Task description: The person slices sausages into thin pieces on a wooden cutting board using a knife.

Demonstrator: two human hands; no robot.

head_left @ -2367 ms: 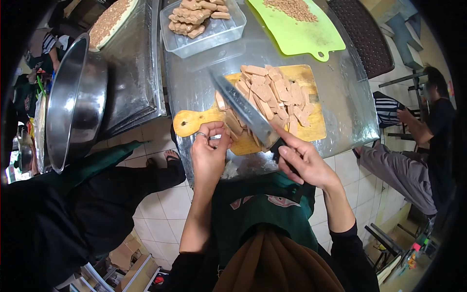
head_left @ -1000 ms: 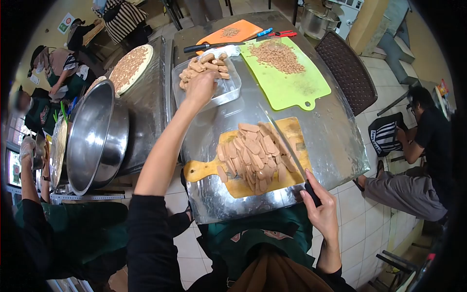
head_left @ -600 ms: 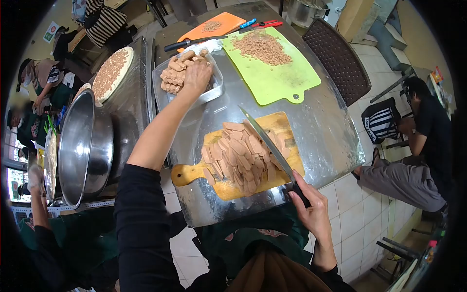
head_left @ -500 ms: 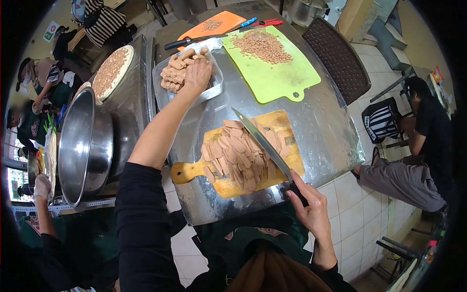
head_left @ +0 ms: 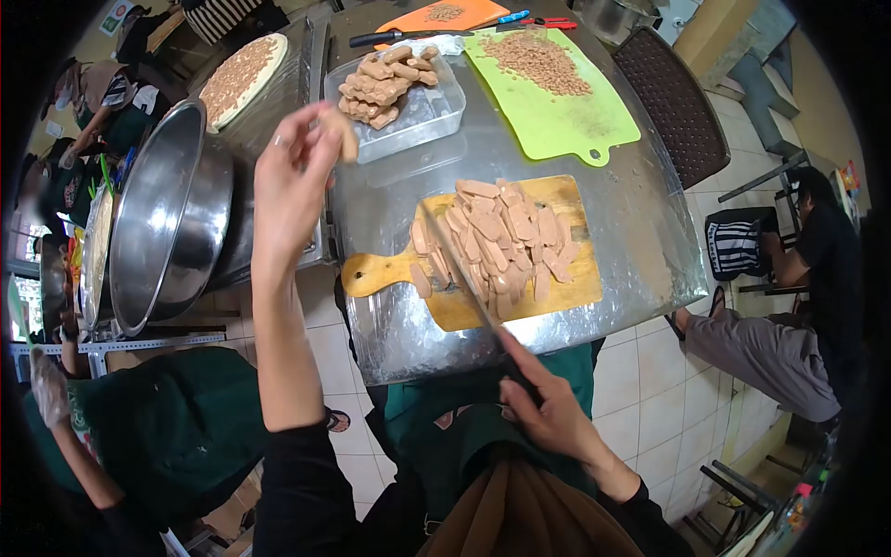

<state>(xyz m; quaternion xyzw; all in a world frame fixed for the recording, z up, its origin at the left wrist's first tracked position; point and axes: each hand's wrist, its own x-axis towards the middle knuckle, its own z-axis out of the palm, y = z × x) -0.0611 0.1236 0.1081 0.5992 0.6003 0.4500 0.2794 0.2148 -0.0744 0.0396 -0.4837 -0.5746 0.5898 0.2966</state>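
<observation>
My left hand (head_left: 292, 190) is raised left of the clear plastic tub (head_left: 418, 130), pinching one short brown sausage (head_left: 342, 135). More whole sausages (head_left: 376, 88) lie heaped in that tub. At the table's near edge, my right hand (head_left: 561, 422) grips the black handle of a large knife (head_left: 461, 267). Its blade slants up and to the left across the near side of a wooden cutting board (head_left: 561, 288). Sausage slices (head_left: 506, 232) are piled on the board, whose handle points left.
Beyond the slices, a green cutting board (head_left: 594, 135) carries chopped pieces, with an orange board (head_left: 408, 19) behind it. A large steel bowl (head_left: 172, 223) and a topped dough round (head_left: 246, 79) stand at left. Co-workers are at the left; a seated person (head_left: 817, 251) is at right.
My left hand has come out of the tub with a sausage, moving left and towards me. My right hand has shifted the knife left, its blade now over the slices' left side.
</observation>
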